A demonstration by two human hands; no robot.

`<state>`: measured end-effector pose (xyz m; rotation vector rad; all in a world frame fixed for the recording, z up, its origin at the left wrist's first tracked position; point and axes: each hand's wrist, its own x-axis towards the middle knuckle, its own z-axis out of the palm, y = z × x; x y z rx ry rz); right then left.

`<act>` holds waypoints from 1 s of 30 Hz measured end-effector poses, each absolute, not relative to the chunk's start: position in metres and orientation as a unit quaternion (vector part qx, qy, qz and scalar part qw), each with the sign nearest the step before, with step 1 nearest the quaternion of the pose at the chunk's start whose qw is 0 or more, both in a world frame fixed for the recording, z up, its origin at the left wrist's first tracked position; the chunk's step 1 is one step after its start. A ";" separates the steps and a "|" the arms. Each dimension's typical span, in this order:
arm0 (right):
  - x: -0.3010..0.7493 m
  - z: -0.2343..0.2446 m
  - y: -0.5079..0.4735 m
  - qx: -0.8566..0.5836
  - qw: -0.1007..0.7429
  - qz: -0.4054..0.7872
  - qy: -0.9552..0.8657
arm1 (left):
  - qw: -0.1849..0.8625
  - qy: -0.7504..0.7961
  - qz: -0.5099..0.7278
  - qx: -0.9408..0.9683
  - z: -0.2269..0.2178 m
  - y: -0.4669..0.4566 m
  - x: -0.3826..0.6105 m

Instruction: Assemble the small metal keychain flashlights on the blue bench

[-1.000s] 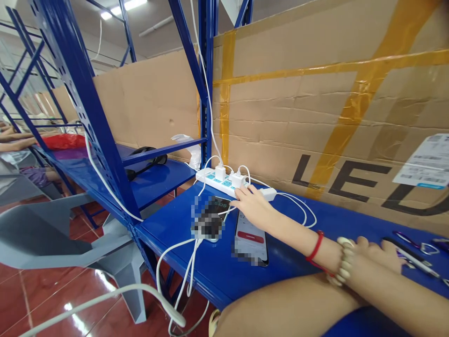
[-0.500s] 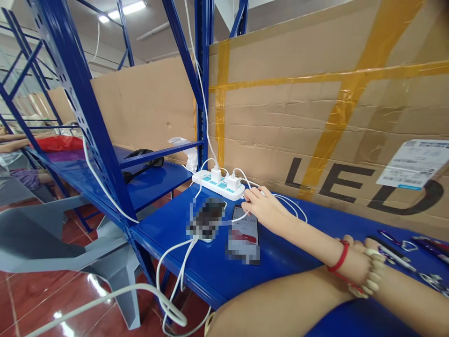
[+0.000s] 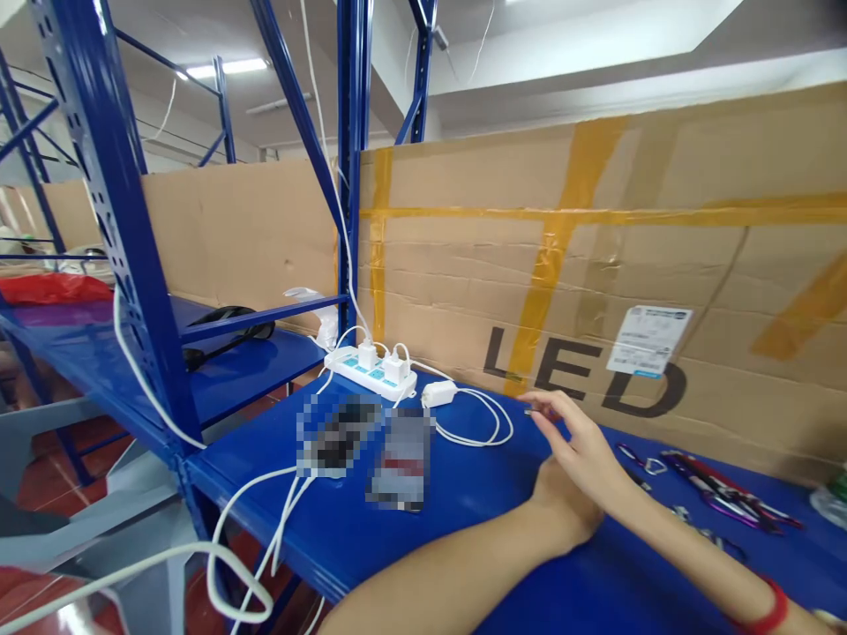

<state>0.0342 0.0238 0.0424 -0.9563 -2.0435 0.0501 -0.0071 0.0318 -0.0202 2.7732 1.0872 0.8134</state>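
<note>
A ceiling tube light (image 3: 227, 68) glows white, glare spots the floor (image 3: 77, 619), and pixelation masks the smartphone (image 3: 401, 459) toward the surface's left edge (image 3: 248, 450).

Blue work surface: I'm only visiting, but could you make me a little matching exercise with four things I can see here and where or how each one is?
Things
1. White rectangular power strip
2. White printed paper label
3. Left hand
4. White charger block with cable

Places and states
A. Partly hidden behind the right hand
B. Lying on the blue surface, apart from the strip
C. Has white plugs in it
D. On the brown cardboard panel

Pairs: 1-C, 2-D, 3-A, 4-B
</note>
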 end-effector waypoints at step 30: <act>0.152 -0.001 -0.011 -0.396 0.546 0.249 -0.695 | -0.054 0.316 0.256 0.912 -0.003 0.011 -0.006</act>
